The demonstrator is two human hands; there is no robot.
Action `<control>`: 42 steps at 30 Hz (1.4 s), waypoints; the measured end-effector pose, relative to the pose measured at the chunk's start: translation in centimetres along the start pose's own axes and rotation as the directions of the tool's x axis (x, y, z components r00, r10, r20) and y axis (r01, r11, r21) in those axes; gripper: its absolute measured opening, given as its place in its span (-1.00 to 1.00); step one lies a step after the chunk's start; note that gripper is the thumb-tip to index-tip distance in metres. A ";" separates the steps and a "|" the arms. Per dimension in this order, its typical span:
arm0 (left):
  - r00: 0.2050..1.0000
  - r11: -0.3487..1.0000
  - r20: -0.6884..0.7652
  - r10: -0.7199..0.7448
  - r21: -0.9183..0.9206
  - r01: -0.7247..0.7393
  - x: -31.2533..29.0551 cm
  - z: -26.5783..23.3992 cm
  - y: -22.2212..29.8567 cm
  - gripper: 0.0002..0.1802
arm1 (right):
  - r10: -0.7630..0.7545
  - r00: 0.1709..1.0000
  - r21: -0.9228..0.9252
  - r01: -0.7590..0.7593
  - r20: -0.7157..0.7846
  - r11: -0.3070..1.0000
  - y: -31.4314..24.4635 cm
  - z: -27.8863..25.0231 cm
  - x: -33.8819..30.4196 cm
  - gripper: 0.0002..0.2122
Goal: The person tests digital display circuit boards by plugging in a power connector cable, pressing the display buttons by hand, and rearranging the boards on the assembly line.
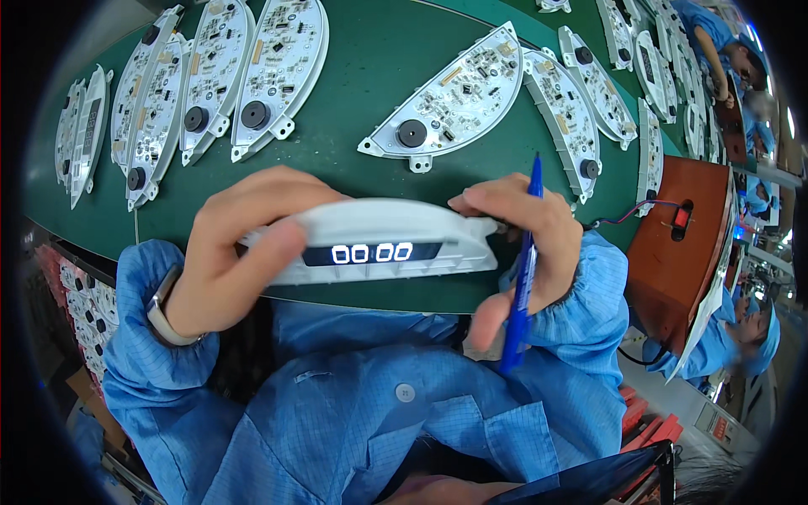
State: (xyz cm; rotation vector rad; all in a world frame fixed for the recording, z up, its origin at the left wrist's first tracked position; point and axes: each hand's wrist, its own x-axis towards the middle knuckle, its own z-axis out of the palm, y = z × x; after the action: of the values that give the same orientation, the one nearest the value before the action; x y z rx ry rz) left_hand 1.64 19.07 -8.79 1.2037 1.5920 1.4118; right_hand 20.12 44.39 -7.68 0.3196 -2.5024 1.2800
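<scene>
My left hand [220, 252] is closed around the left end of a white curved display module [379, 220], its thumb lying across the front. White digits glow in the dark window of the module, which is held tilted up above the near edge of the bench. A blue marker pen [523, 282] stands nearly upright in my right hand [551, 236], its dark tip pointing away from me. The fingers of that hand are at the module's right end, where a small dark part shows between them; I cannot make out what it is.
Half-moon circuit boards [454, 97] with round black buzzers lie across the green bench [353, 76], grouped left and right. A brown box [682, 227] with a red switch and thin wires stands at right. More boards fill a bin [84, 307] lower left. Co-workers [720, 42] sit further right.
</scene>
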 end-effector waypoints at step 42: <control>0.979 0.723 0.204 -0.026 0.680 -0.123 0.3 2.9 0.2 -0.06 | 0.453 0.889 0.297 -0.416 -0.064 0.859 0.4 -2.2 -0.2 -0.19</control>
State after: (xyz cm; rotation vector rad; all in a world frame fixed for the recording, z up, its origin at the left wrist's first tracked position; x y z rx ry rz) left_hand 4.19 20.37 -9.07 1.7539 2.0236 0.6633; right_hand 20.57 46.43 -6.86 -0.2911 -2.3573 1.7651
